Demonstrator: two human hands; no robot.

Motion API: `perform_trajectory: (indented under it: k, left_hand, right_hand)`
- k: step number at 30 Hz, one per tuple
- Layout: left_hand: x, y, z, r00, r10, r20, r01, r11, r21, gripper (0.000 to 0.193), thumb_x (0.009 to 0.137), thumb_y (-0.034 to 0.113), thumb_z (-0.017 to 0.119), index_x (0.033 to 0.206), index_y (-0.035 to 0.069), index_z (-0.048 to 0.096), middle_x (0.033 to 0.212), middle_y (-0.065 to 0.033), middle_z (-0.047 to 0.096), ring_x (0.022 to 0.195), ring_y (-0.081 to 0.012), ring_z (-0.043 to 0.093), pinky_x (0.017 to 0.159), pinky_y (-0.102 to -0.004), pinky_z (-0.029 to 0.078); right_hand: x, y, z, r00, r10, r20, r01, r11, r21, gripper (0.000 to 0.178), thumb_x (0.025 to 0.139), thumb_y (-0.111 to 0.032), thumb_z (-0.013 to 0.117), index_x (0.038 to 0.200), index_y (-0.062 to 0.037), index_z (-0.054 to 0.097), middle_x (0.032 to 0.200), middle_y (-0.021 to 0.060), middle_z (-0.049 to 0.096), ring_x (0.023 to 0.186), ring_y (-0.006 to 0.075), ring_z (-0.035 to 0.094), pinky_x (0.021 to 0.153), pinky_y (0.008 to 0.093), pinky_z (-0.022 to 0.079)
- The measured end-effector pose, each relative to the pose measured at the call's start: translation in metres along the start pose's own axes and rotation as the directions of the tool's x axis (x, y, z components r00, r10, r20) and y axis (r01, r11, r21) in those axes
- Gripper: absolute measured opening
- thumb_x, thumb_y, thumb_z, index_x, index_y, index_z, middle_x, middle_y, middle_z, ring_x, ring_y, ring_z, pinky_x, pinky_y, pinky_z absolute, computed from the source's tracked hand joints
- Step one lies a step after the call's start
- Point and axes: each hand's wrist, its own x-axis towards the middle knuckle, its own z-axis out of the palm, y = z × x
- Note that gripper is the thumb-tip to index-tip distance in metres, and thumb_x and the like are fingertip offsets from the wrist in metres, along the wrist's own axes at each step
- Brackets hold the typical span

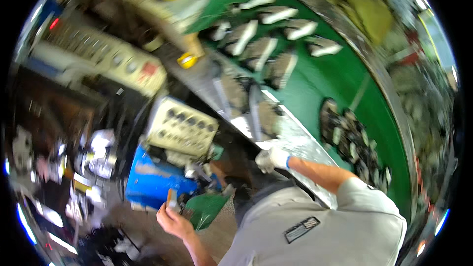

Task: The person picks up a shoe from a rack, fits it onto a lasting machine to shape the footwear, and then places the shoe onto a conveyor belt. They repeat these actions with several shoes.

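My bare left hand (175, 224) is closed around a small orange-and-white object (171, 200), whose kind I cannot make out. It is beside a blue bin (148, 180) and a green sheet or bag (204, 212). My right hand (272, 158), in a white glove with a blue cuff, is by the near edge of the green conveyor belt (315, 86). Its fingers look curled in, and blur hides what they may hold. Just beyond the glove, a brown shoe with a pale sole (268, 118) lies on the metal ledge, with another shoe (234, 91) beside it.
Several brown shoes with white soles (259, 53) stand in rows on the far belt. A heap of dark shoe parts (352, 143) lies nearer on the right. Cream control panels (182, 125) with knobs stand left of the ledge, near a yellow tape roll (187, 60).
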Motion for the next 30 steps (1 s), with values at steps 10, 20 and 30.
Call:
perform_trajectory:
  k: [10, 20, 30]
  left_hand:
    - [0.015, -0.009, 0.026, 0.988, -0.019, 0.155, -0.038, 0.933, 0.357, 0.047, 0.106, 0.036, 0.043, 0.101, -0.005, 0.065, 0.102, -0.0263, 0.062, 0.098, -0.0455, 0.057, 0.087, -0.0521, 0.046]
    - [0.025, -0.057, 0.068, 0.976, -0.209, 0.057, 0.215, 0.968, -0.131, 0.053, 0.102, 0.047, 0.048, 0.101, 0.000, 0.072, 0.103, -0.0210, 0.068, 0.097, -0.0389, 0.062, 0.088, -0.0484, 0.048]
    - [0.045, 0.046, 0.033, 0.990, 0.010, 0.143, -0.084, 0.849, 0.522, 0.034, 0.099, 0.030, 0.056, 0.087, 0.003, 0.073, 0.078, -0.0190, 0.069, 0.079, -0.0378, 0.065, 0.088, -0.0486, 0.051]
  right_hand:
    - [0.068, -0.006, -0.299, 0.527, -0.017, -0.850, 0.222, 0.968, 0.118, 0.082, 0.075, -0.053, 0.081, 0.119, 0.0118, 0.059, 0.105, 0.0245, 0.068, 0.095, 0.0334, 0.068, 0.086, 0.0371, 0.053]
    - [0.133, -0.074, -0.350, 0.408, 0.096, -0.908, 0.392, 0.879, 0.270, 0.082, 0.068, -0.034, 0.091, 0.129, 0.0037, 0.052, 0.119, 0.0206, 0.068, 0.108, 0.0293, 0.067, 0.095, 0.0385, 0.053]
    - [-0.016, -0.123, -0.160, 0.807, -0.590, -0.016, 0.240, 0.302, 0.923, 0.066, 0.088, -0.033, 0.077, 0.141, -0.0052, 0.050, 0.128, 0.0116, 0.063, 0.116, 0.0273, 0.062, 0.104, 0.0442, 0.049]
